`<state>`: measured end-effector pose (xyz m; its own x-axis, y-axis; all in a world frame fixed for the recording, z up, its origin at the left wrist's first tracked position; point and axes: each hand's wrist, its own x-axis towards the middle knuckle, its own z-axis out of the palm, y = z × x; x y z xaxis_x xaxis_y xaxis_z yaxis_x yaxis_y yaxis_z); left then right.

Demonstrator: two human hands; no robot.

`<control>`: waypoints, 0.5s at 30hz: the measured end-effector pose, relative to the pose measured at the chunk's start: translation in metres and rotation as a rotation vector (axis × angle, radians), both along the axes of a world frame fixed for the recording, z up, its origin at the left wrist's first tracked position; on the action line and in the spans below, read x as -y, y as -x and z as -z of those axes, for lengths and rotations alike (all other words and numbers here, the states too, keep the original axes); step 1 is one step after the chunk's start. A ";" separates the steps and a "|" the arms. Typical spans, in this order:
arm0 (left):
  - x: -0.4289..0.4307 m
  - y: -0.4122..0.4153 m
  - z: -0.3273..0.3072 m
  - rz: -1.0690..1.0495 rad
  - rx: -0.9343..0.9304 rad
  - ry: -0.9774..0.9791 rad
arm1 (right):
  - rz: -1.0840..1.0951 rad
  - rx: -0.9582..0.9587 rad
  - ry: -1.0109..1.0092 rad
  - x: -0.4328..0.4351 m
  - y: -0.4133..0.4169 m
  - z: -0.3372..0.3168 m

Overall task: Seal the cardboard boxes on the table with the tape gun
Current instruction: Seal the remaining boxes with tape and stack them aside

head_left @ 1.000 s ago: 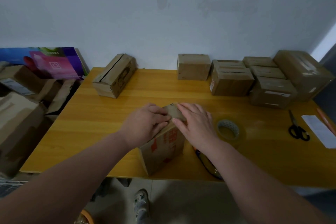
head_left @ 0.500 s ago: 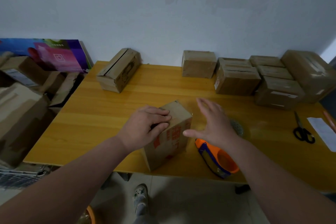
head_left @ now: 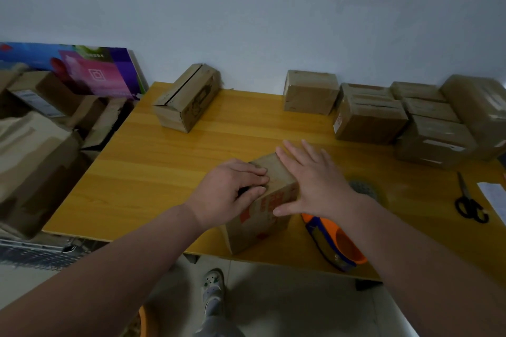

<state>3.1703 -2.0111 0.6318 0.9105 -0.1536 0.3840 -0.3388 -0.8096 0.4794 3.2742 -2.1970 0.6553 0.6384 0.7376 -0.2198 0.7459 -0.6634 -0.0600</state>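
Near edge of the table, centre: the cardboard box [head_left: 262,223] I am working on stands on the table [head_left: 153,172], turned at a slant, one lower corner at the near edge.
Box facing: its red-printed side faces near and right; the top faces up under my hands.
Box long axis: I cannot tell for sure, my hands cover most of the top.
Left hand [head_left: 227,194]: fingers curled over the top's left edge, thumb on the side below, gripping the box.
Right hand [head_left: 315,183]: flat with straight, spread fingers on the top's right part, thumb against the printed side; nothing held.
Tape gun [head_left: 335,245]: orange and blue, lying just right of the box below my right wrist, long axis running far-left to near-right, untouched.
Tape roll [head_left: 365,189]: flat on the table, right of my right hand.
Far left: one long box [head_left: 186,98], its top seam open.
Far right: a cluster of boxes [head_left: 369,120] by the wall.
Right edge: scissors [head_left: 469,205] beside a paper slip [head_left: 492,200].
Left of the table: a pile of cardboard [head_left: 32,159].
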 end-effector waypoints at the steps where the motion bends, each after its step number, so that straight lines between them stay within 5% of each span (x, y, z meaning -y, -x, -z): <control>1: 0.001 0.000 0.001 -0.005 0.000 -0.001 | -0.013 0.034 0.029 -0.001 0.001 -0.002; 11: 0.004 0.002 -0.001 -0.025 -0.002 -0.003 | -0.134 0.097 0.120 -0.008 0.016 -0.012; 15: 0.007 0.002 -0.004 -0.027 0.003 -0.027 | -0.015 0.091 0.098 0.000 0.006 -0.018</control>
<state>3.1679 -2.0179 0.6358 0.9132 -0.1393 0.3830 -0.3182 -0.8308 0.4565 3.2686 -2.1970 0.6735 0.6479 0.7252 -0.2330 0.7552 -0.6514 0.0729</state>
